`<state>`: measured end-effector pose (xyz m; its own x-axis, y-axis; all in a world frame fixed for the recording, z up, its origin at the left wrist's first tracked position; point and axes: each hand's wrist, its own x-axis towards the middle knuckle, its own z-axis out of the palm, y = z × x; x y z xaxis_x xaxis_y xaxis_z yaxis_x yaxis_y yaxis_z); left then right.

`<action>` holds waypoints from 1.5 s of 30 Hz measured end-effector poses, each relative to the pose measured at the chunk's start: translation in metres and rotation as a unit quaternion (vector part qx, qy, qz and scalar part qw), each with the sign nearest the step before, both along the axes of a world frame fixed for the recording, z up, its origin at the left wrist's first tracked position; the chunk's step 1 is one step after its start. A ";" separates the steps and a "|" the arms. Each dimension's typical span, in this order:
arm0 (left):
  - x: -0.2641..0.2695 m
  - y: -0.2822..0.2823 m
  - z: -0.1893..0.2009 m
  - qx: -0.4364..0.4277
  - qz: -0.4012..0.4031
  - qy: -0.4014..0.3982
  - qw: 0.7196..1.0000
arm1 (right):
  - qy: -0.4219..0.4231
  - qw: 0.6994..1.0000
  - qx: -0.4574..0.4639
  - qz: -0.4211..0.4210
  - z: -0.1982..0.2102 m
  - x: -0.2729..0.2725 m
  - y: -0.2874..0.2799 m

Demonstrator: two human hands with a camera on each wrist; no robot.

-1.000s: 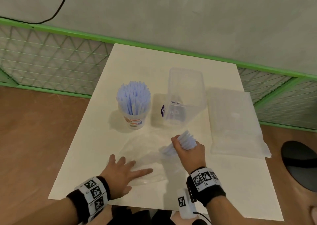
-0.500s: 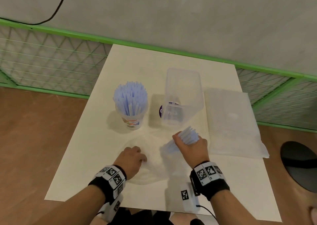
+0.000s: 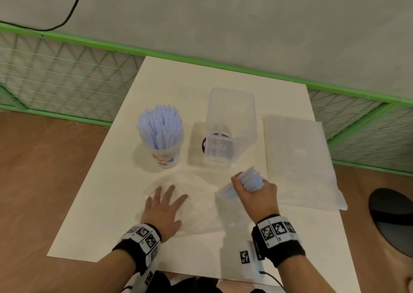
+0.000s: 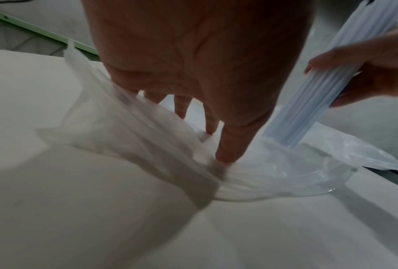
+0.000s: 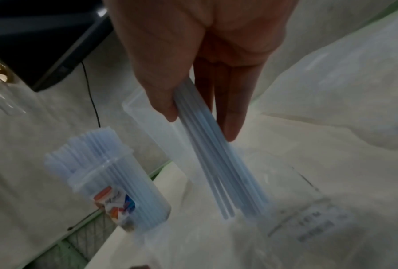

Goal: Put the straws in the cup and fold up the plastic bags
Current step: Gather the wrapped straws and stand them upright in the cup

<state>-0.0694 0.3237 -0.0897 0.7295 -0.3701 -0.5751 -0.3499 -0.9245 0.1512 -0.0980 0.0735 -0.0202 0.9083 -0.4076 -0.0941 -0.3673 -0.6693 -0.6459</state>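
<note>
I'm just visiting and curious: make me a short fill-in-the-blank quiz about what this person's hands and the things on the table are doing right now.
1. The right hand grips a bundle of pale blue ____.
2. The left hand presses flat on a clear plastic ____ lying on the table.
3. The printed cup standing left of the clear container is already full of ____.
4. The bundle in the right hand is ____ the cup, not in it.

Missing words: straws; bag; straws; outside
</note>
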 end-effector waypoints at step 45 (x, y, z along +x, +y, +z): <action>0.192 0.045 0.122 -0.498 0.081 -0.046 0.862 | -0.104 0.957 0.074 0.262 0.120 0.155 0.120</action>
<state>0.1225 0.3685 0.0324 0.8433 -0.5364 0.0323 -0.2818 -0.3903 0.8765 0.0567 0.1932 0.0996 0.9897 0.1122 0.0885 0.1394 -0.6215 -0.7709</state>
